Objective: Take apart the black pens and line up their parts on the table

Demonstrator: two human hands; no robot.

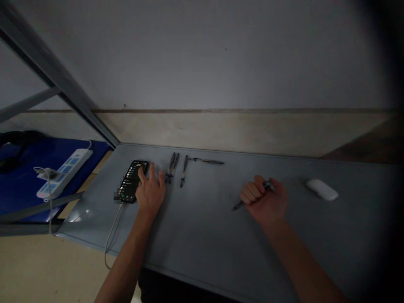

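Pen, gripped in curled fingers of right hand, is over tabletop right of centre, best held steady without squeezing; left hand, fingers spread, is at right edge of phone.

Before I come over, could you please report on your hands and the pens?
Right hand gripping a pen. Left hand open at the phone. Other pens on the table. White object right of the right hand.

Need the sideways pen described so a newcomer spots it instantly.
Find the gray table, then its far side, along the wall. The pen lies there, right of three other pens. Unlike them, it runs roughly parallel to the wall.
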